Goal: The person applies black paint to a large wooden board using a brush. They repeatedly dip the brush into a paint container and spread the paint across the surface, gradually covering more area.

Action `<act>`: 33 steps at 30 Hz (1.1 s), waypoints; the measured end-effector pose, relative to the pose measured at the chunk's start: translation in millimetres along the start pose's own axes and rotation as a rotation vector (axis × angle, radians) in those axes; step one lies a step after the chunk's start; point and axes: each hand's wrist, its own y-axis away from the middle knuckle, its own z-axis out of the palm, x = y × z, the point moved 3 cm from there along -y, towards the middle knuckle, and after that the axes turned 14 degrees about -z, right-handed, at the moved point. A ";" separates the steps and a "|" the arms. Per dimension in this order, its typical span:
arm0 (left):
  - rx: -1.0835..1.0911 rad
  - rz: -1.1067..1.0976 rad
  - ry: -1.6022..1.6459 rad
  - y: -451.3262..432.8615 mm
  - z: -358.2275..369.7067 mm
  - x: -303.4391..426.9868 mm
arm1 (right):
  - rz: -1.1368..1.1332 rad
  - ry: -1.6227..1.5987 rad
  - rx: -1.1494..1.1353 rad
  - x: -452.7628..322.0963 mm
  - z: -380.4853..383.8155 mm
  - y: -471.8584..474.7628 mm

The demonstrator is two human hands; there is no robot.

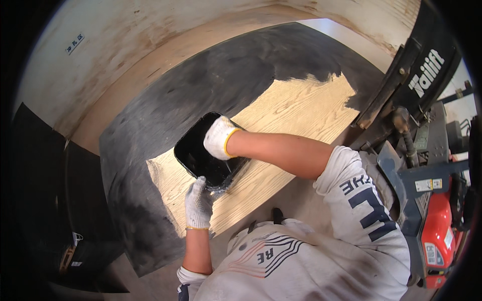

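Note:
My left hand, in a white knitted work glove, grips the near rim of a black plastic tub. My right hand, in a matching glove with a yellow cuff, reaches down into the tub. Its fingers are hidden, so I cannot tell what they hold. Shiny black paint or a similar liquid seems to coat the tub's inside. Beneath the tub lies a large wood-grain board. A streaky black coating covers its far part and both ends, with a ragged edge against the bare pale wood.
To the right stands a Tailift forklift or lift machine with a red body part, close to the board's right end. Large dark panels stand on the left. A stained pale wall rises behind the board.

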 end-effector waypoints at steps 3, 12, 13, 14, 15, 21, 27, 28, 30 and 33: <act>0.028 0.030 -0.042 -26.9 5.7 -2.4 | 0.097 -0.027 0.000 32.5 -16.2 18.7; 0.103 0.058 -0.076 -75.8 70.0 -0.9 | 0.080 -0.058 -0.113 108.5 35.2 24.0; 0.116 0.049 -0.086 -81.5 68.8 -1.3 | 0.085 -0.048 -0.120 113.3 31.7 29.7; 0.126 0.038 -0.100 -88.2 66.5 -1.5 | 0.072 -0.063 -0.065 117.8 26.5 36.7; 0.127 0.020 -0.118 -95.8 69.4 -0.9 | 0.075 -0.069 -0.061 124.1 22.3 43.0; 0.141 0.006 -0.185 -146.1 89.0 7.5 | 0.143 -0.077 -0.070 163.2 34.6 47.1; 0.038 -0.026 -0.148 -201.2 104.0 32.5 | 0.316 -0.207 0.048 219.0 24.3 67.7; 0.007 -0.033 -0.142 -212.9 109.9 37.5 | 0.341 -0.240 0.107 230.4 32.6 71.0; -0.028 -0.049 -0.133 -243.7 111.9 45.9 | 0.375 -0.277 0.195 248.0 40.1 78.8; -0.073 -0.055 -0.117 -276.4 129.9 57.1 | 0.496 -0.363 0.198 269.8 30.1 103.9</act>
